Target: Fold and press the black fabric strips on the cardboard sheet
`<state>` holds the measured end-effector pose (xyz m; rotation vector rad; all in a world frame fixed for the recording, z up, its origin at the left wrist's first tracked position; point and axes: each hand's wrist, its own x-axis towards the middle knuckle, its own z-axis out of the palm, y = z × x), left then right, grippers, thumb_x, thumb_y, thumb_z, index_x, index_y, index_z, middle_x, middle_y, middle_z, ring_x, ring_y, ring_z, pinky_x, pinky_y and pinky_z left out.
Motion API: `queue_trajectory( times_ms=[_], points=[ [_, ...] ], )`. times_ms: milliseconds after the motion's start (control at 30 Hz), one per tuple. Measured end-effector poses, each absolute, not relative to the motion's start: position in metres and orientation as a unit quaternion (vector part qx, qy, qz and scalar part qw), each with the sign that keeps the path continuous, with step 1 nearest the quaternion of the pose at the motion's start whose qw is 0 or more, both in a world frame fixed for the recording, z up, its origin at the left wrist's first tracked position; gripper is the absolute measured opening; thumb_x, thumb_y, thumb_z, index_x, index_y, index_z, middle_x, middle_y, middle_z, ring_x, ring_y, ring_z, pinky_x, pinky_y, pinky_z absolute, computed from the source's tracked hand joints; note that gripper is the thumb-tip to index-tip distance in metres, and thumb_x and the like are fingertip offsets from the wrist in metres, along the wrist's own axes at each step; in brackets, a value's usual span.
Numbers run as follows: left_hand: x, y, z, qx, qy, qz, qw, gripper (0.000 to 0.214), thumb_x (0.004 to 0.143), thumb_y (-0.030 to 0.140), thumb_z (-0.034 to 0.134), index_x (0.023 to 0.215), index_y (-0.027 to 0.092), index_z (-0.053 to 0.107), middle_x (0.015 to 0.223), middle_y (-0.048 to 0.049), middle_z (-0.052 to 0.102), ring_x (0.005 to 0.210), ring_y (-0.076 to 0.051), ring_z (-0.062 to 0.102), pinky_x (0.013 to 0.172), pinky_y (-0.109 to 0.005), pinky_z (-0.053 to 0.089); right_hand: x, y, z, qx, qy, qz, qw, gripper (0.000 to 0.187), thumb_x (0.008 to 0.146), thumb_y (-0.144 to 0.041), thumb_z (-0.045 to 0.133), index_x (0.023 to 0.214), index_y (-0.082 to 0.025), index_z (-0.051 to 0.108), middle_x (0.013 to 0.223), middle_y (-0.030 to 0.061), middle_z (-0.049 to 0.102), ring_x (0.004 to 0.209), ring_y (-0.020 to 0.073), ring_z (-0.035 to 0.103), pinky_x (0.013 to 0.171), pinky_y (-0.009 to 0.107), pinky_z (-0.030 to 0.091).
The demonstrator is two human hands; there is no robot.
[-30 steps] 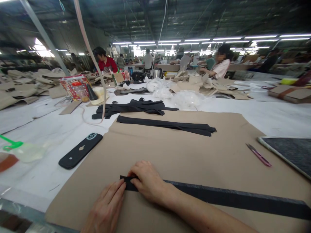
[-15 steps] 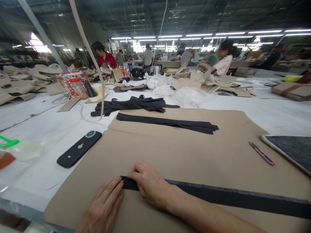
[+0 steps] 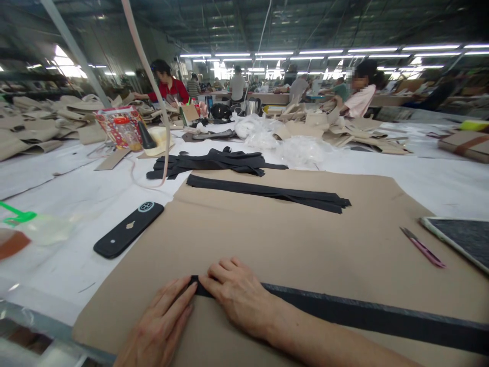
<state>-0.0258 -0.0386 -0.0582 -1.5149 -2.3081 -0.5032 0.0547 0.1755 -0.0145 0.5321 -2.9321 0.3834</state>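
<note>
A long black strip (image 3: 362, 310) lies across the tan sheet (image 3: 244, 234), running off to the right edge. At its left end, my left hand (image 3: 160, 318) has its fingertips closed on the tip of the strip. My right hand (image 3: 233, 288) is right beside it, thumb and bent fingers gripping the same strip; the forearm covers part of it. The fingertips of the two hands nearly meet. Beyond them on the sheet rests a bundle of black strips (image 3: 263, 191). Pink-handled thread snips (image 3: 422, 247) lie to the right.
A black phone (image 3: 129, 229) lies left of the sheet. More black strips (image 3: 210, 163) are piled behind it, beside a hanging hose (image 3: 155, 92). A grey pad (image 3: 458, 239) sits at the right. Clear plastic bags (image 3: 298, 150) and tan pieces lie farther back, with people working beyond.
The view has shifted slightly, so the surroundings appear farther right. My right hand's fingers have moved a little closer to the strip's left end. Both hands stay on the strip.
</note>
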Motion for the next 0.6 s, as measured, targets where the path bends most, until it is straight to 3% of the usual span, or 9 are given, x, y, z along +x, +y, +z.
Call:
queue_trajectory(
  times_ms=[600],
  points=[
    [-0.024,-0.0437,-0.06,-0.501,-0.837,-0.162,0.152,0.039,0.092,0.028,0.046,0.13,0.03,0.051,0.131,-0.0041,0.054,0.119,-0.016,0.054,0.099,-0.028,0.048,0.0469,0.1727,-0.0063,0.171,-0.977,0.124,0.019,0.035,0.089,-0.014,0.042,0.122,-0.023,0.048,0.098,0.0055,0.054,0.089,0.0221,0.043,0.08,0.043,0.036]
  ],
)
